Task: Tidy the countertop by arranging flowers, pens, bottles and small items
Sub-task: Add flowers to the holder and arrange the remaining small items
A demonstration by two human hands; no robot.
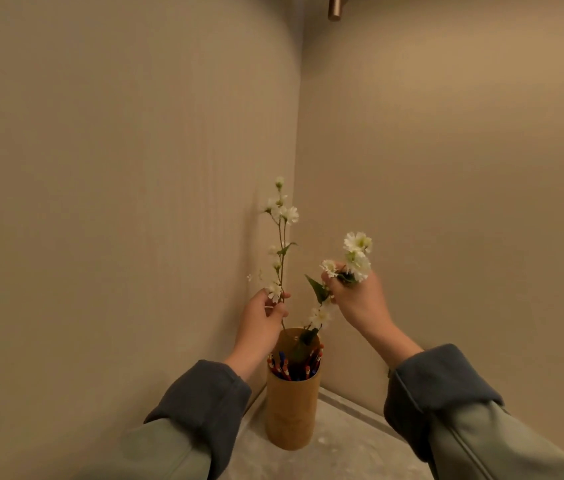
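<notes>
Flowers (282,237), white on thin stems, stand in a tan cup (292,410), hands (261,318) (360,301) gripping one each.

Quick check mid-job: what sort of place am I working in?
Likely an indoor countertop corner, home or office: two beige walls meet behind a pale marbled counter, where a tan holder of pens stands with flower stems reaching into it.
</notes>
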